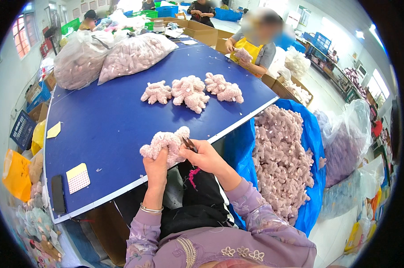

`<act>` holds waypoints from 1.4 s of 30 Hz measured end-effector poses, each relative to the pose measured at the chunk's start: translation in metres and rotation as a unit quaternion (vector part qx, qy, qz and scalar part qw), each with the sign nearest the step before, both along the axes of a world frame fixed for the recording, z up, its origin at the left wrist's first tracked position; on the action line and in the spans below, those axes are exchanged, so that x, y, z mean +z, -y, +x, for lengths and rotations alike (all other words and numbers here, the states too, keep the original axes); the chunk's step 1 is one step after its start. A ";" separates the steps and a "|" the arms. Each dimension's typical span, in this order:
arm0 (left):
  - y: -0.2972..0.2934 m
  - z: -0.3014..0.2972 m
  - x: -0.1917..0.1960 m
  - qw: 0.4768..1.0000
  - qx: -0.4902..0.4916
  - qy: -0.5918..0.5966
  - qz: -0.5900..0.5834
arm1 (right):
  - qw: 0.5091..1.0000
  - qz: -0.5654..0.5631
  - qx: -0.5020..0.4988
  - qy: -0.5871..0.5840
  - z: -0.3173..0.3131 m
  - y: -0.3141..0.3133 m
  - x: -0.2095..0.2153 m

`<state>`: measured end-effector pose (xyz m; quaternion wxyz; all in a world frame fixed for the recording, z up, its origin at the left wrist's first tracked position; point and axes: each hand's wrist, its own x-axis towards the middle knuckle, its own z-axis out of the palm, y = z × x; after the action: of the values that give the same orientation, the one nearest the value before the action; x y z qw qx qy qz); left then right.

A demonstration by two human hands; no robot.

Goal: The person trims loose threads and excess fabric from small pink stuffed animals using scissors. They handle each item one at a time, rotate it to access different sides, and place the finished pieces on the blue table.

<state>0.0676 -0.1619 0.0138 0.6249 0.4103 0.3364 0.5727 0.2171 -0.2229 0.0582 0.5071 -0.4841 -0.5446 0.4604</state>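
Note:
Just over the table's near edge, my left hand (155, 172) grips a pale pink plush toy (159, 144) with short stubby limbs. In my right hand (207, 157) is a pair of dark thread snips (190, 144), their blades pointing up against the toy's right side. A bright magenta strip (193, 176) dangles below that hand. The fingers of both hands close around the toy, so part of it is hidden. Farther up the blue table (108, 125) lie small heaps of similar pink plush toys (189, 93).
Filled clear bags (133, 56) sit at the table's far left. A blue-lined container of pink plush pieces (282, 161) stands at my right. A black phone-like object (58, 194) and a sticker sheet (78, 177) lie near left. Across the table, a person in a yellow apron (246, 48) handles a plush.

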 end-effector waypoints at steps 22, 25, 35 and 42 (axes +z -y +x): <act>-0.001 0.003 0.001 0.999 0.000 -0.036 -0.002 | 0.980 0.126 -0.054 0.147 0.000 -0.002 -0.006; -0.002 0.001 0.002 0.999 -0.007 -0.038 0.009 | 0.998 0.048 -0.036 0.020 -0.001 -0.005 -0.012; -0.007 -0.010 -0.002 0.999 0.029 -0.042 0.016 | 0.976 0.137 -0.078 0.148 -0.020 -0.005 0.006; -0.004 -0.019 -0.005 1.000 -0.001 -0.020 -0.010 | 0.960 0.148 -0.055 0.232 -0.025 -0.015 -0.007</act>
<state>0.0481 -0.1582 0.0090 0.6226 0.4156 0.3539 0.5607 0.1917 -0.2083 0.0516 0.4577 -0.5261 -0.6818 0.2212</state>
